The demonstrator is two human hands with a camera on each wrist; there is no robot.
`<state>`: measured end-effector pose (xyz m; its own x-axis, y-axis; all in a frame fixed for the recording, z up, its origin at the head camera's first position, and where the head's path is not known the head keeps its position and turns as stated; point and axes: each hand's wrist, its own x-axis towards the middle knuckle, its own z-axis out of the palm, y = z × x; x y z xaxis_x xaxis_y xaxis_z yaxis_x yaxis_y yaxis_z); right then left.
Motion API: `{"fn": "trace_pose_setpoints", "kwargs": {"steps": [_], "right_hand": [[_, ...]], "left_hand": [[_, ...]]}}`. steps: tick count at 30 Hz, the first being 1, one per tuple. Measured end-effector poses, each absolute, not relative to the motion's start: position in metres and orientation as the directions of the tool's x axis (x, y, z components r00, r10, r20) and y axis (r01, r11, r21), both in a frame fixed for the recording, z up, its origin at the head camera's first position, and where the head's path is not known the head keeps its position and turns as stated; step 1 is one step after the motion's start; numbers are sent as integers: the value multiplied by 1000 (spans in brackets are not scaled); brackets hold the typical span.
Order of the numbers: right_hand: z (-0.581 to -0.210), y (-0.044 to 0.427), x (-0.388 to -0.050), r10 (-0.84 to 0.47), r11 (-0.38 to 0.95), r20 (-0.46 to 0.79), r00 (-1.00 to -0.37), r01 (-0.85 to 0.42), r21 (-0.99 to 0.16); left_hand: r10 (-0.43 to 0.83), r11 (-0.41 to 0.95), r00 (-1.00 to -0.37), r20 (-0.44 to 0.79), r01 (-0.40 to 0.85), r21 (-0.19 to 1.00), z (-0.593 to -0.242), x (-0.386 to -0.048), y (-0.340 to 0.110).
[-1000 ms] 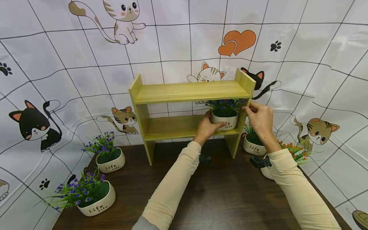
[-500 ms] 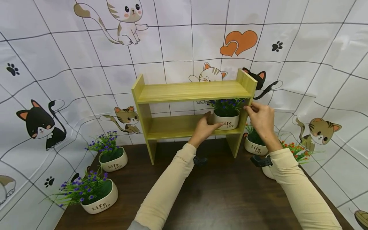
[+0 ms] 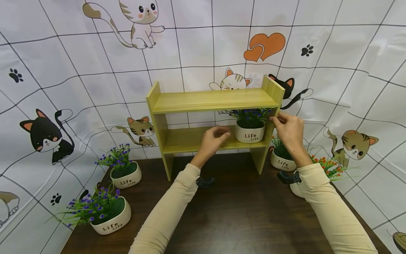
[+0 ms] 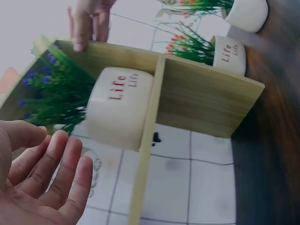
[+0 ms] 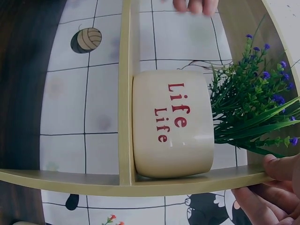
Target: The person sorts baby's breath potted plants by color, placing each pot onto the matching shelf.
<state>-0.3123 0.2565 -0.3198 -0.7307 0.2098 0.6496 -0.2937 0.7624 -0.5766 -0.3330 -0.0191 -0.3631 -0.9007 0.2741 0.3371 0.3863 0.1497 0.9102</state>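
A white flowerpot [image 3: 249,134] with purple flowers and "Life" lettering stands upright at the right end of the middle board of a yellow wooden shelf [image 3: 209,102]. Just left of the pot, my left hand [image 3: 211,141] is apart from it, holding nothing, with fingers loosely bent. In the left wrist view, a gap shows between those fingers [image 4: 65,164] and the pot. My right hand [image 3: 289,132] pinches the front edge of the shelf's right side panel, thumb inside and fingers outside, as the right wrist view shows.
Two potted purple-flowered plants, one farther back [image 3: 125,174] and one nearer [image 3: 111,217], stand left on the dark wooden table [image 3: 234,218]. Right of the shelf are another pot [image 3: 282,162] and an orange-flowered plant [image 3: 325,165]. A cat-patterned wall sheet [image 3: 196,46] hangs behind.
My left hand has let go of the flowerpot and drawn away to the left. The right hand keeps its place on the side panel, and the pot stays on the board.
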Motion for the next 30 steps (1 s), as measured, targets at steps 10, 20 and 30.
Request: {"fn": "trace_pose_setpoints", "kwargs": {"steps": [10,20,30], "right_hand": [[-319,256,-312,215,757,646,-732,-293,-584],[-321,256,-311,220,749,633,-742,-287,-598],[-321,256,-311,218,760,637,-739,-281,-586]], "left_hand": [[232,101,-871,433,464,880,-357,-311,-72],[157,154,-890,427,450,880,-358,-284,-120],[101,196,-918,384,397,897,-367,-259,-165]]}}
